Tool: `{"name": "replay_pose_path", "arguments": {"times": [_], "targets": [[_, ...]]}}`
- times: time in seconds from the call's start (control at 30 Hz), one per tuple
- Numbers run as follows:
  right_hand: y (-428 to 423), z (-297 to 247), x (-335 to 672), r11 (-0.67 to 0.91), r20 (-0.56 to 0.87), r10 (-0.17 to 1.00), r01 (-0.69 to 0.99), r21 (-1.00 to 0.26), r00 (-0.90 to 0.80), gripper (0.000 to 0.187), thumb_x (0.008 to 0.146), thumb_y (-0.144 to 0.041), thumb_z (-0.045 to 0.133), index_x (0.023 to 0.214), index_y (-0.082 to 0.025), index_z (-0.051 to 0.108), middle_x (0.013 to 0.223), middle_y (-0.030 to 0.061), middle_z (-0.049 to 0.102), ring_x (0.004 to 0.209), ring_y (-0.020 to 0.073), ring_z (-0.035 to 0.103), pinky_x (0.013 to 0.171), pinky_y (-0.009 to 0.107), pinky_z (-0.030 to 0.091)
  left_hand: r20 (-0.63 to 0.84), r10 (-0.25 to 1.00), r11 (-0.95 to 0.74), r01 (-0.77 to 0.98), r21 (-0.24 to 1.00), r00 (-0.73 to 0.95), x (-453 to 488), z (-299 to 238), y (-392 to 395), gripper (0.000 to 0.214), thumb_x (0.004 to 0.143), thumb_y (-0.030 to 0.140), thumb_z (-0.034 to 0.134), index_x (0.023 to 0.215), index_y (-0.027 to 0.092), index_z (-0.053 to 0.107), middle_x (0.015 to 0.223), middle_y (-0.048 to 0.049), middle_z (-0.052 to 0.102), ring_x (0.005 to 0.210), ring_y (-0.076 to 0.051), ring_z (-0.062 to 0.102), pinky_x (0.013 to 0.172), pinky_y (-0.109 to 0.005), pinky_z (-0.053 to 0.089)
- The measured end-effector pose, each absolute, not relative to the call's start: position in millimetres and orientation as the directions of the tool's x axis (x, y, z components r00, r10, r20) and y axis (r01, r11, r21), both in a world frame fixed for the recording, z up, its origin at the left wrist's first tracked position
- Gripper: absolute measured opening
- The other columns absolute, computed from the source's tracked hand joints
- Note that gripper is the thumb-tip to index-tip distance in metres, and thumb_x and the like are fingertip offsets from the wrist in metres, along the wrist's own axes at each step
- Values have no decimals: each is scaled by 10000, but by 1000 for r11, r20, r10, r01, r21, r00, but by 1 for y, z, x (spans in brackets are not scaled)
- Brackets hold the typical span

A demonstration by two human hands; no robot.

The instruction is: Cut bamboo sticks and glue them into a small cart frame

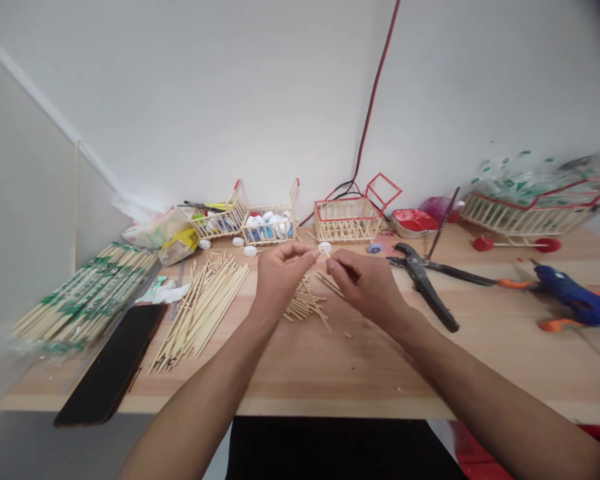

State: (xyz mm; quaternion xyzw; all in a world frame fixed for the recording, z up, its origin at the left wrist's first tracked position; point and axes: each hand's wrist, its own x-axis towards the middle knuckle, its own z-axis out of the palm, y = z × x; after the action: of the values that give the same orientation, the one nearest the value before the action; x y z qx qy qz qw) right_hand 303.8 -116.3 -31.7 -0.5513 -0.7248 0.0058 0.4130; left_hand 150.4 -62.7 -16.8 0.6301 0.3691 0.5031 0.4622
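Note:
Both hands meet over the middle of the table. My left hand (pixel 284 270) is closed, thumb and fingertips pinching the edge of a small white bottle cap (pixel 325 247). My right hand (pixel 364 279) is closed on a thin wooden stick (pixel 329 255), whose end meets the cap; most of the stick is hidden by the fingers. Below the hands lies a pile of short cut sticks (pixel 304 305). Just behind them stands a small stick-built cart (pixel 347 220) with red-painted rims and handle.
Long loose sticks (pixel 205 307), bundled sticks (pixel 87 293) and a black phone (pixel 113 363) lie left. Two more carts (pixel 270 227) stand at the back. To the right are black-handled cutters (pixel 425 287), a red paint dish (pixel 415 221), a blue glue gun (pixel 575 293) and a larger cart (pixel 510 217).

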Motion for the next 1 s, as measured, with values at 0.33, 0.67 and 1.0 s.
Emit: {"name": "replay_pose_path", "arguments": {"times": [0.33, 0.67, 1.0], "targets": [[-117, -33, 303, 391, 601, 798, 802, -451, -50, 285, 904, -242, 466, 627, -176, 466, 551, -40, 429, 513, 84, 353, 528, 244, 243, 294, 930, -303, 5, 953, 221, 150, -17, -63, 135, 708, 296, 719, 719, 163, 710, 756, -36, 710, 736, -150, 632, 756, -295, 496], [-117, -32, 303, 386, 597, 800, 806, -449, -51, 288, 902, -238, 462, 620, -179, 449, 554, -39, 422, 518, 85, 354, 535, 244, 248, 297, 928, -305, 3, 952, 224, 150, -19, -62, 133, 706, 299, 720, 717, 167, 712, 751, -37, 706, 731, -150, 628, 748, -292, 495], [-116, -32, 303, 381, 593, 804, 810, -447, -51, 289, 900, -237, 465, 618, -180, 436, 549, -43, 403, 514, 84, 351, 533, 242, 245, 295, 928, -307, 17, 952, 227, 149, -18, -62, 128, 710, 295, 717, 706, 167, 707, 738, -29, 698, 721, -147, 620, 741, -287, 489]]}}
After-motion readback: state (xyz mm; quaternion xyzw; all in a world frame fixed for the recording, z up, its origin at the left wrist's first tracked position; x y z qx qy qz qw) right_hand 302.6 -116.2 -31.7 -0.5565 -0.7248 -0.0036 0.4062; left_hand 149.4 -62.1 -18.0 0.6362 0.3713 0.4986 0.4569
